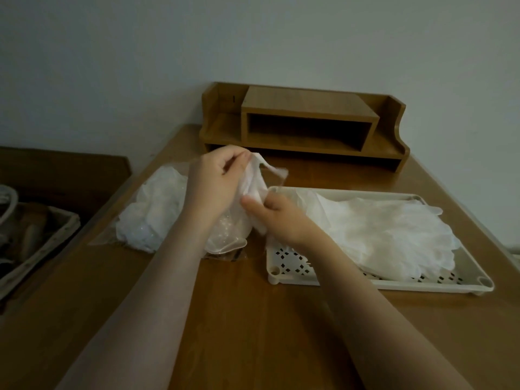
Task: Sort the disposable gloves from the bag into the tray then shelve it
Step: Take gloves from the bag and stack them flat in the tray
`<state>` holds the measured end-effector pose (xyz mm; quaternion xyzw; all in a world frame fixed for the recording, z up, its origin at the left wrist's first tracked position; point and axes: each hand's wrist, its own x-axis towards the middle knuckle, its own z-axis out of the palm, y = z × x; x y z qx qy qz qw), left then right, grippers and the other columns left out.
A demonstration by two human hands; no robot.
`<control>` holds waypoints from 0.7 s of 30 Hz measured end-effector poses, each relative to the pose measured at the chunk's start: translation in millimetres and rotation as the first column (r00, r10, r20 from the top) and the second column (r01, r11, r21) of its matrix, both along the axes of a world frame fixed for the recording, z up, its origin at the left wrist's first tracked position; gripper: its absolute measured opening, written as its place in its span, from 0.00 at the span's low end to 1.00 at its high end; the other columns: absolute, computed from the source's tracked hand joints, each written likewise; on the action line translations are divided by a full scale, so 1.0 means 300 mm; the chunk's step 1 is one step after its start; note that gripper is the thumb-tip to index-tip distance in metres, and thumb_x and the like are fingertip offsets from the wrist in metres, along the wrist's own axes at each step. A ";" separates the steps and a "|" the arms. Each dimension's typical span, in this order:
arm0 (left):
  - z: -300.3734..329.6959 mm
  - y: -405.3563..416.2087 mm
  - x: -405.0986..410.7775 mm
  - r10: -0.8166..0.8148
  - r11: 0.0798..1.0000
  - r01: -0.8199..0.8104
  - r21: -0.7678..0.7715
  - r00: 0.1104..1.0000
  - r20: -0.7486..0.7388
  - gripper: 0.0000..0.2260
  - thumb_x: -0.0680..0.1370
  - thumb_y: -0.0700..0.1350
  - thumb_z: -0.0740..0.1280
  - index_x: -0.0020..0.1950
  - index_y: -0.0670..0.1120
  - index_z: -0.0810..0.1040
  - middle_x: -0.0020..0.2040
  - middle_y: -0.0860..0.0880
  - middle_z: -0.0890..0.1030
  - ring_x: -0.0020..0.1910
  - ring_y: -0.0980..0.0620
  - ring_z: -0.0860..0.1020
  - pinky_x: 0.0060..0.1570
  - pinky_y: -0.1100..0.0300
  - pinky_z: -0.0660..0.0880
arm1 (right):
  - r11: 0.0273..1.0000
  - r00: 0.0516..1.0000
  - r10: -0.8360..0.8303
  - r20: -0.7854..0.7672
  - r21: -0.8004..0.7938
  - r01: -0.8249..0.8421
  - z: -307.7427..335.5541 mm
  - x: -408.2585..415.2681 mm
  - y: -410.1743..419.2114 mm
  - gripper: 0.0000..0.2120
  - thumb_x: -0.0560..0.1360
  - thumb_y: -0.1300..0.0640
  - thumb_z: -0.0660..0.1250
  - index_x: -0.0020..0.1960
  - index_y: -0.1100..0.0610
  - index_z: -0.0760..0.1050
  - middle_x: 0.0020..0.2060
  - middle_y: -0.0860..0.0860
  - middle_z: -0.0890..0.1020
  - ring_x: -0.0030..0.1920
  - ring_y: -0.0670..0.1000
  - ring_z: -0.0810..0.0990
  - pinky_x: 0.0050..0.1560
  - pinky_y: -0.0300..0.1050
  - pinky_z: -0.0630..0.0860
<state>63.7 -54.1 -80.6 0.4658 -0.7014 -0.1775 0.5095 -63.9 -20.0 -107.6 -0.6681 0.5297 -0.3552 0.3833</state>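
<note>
You are working on a smooth, faintly glossy wooden table (253, 319). At its far edge stands a matt wooden shelf (306, 122). Nearer you, the tray (284, 266) is matt beige plastic with a perforated floor; its gloves (388, 235) are thin, translucent, crinkled film. Left of the tray, the bag (152, 209) is clear, shiny plastic.

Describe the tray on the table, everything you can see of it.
The tray is a shallow rectangular one of cream plastic, with a raised rim, rounded corners with round sockets, and a floor pierced by diamond-shaped holes. It lies flat on the wooden table, right of the bag of gloves and in front of the wooden shelf. A pile of translucent white gloves covers most of its floor, one fingertip overhanging the far rim. The right hand hovers over its left end.
</note>
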 end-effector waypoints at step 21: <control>-0.004 0.013 -0.006 -0.280 0.915 0.193 0.353 0.936 0.213 0.23 0.72 0.64 0.63 0.31 0.45 0.73 0.27 0.52 0.70 0.34 0.55 0.72 0.40 0.58 0.67 | 0.905 0.915 -0.256 0.314 -0.254 0.340 0.096 -0.078 -0.002 0.06 0.75 0.61 0.67 0.40 0.54 0.79 0.38 0.52 0.81 0.40 0.50 0.78 0.45 0.47 0.77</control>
